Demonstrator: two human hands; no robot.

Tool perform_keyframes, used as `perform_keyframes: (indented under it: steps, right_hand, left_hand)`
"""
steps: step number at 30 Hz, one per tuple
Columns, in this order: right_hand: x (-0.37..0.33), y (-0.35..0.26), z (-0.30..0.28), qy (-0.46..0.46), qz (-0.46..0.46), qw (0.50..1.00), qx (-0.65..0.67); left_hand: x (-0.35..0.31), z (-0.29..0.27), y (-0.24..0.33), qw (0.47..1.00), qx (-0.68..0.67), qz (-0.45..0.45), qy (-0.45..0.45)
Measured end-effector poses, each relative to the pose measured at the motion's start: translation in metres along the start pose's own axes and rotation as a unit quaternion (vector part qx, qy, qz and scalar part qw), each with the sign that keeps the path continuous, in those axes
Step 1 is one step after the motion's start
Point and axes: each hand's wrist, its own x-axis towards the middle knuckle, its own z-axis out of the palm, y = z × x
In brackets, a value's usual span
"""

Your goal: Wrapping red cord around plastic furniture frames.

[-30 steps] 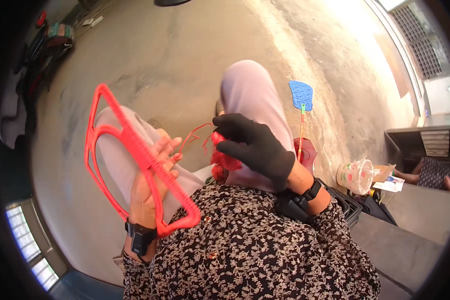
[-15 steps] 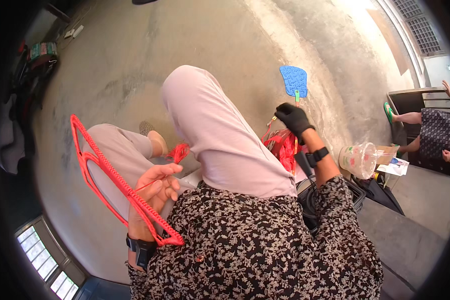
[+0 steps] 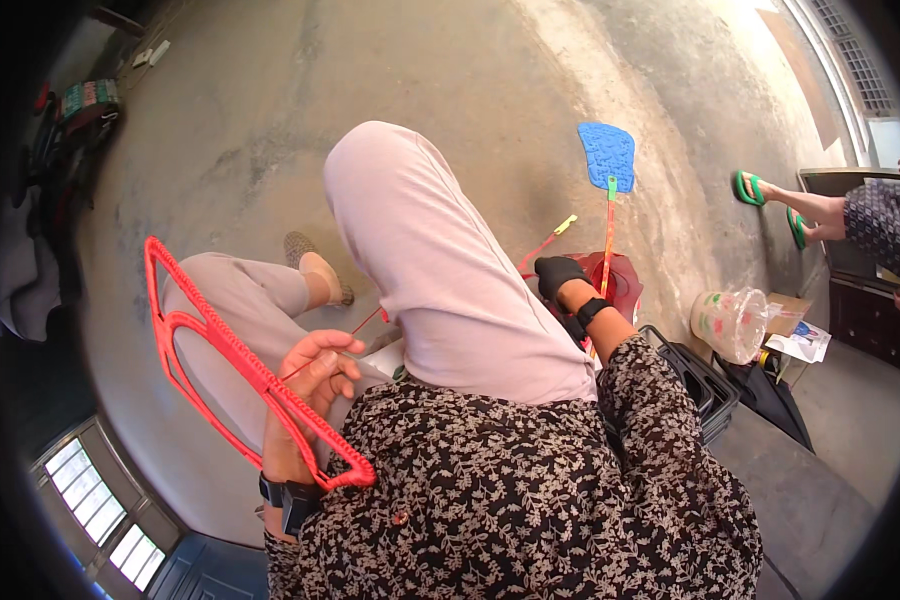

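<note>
My left hand (image 3: 320,370) is bare, with its fingers curled and a thin red cord (image 3: 367,322) running through them. A red frame (image 3: 215,345), shaped like a clothes hanger and closely wrapped in cord, lies slanted across that hand and wrist. Beyond the fingers the cord runs to a small red bit by my knee. My right hand (image 3: 562,280), in a black glove, is closed beside my thigh at a dark red bag (image 3: 625,285). Whatever it holds is hidden. A blue fly swatter (image 3: 607,157) with a striped handle stands up out of the bag.
A yellow-tipped red strip (image 3: 564,226) sticks out past my knee. Black plastic baskets (image 3: 715,400), a clear plastic tub (image 3: 728,322) and papers (image 3: 802,342) are to the right. Further right, a person in green sandals (image 3: 750,188) is near a dark cabinet (image 3: 870,320).
My right hand has come down and left, nearer my thigh. The red cord bundle past my left hand has mostly gone from sight. The other person's feet have shifted left.
</note>
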Motion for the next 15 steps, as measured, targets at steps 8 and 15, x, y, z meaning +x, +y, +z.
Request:
perform_keyframes:
  steps: [8, 15]
  right_hand:
    - [-0.038, 0.018, -0.062, 0.123, -0.226, 0.907, 0.334]
    - [-0.048, 0.002, -0.072, -0.031, 0.002, 0.819, 0.573]
  left_hand:
    - [0.008, -0.007, -0.001, 1.000, 0.000, 0.003, -0.016]
    - [0.015, -0.013, -0.005, 0.999, -0.010, 0.020, -0.033]
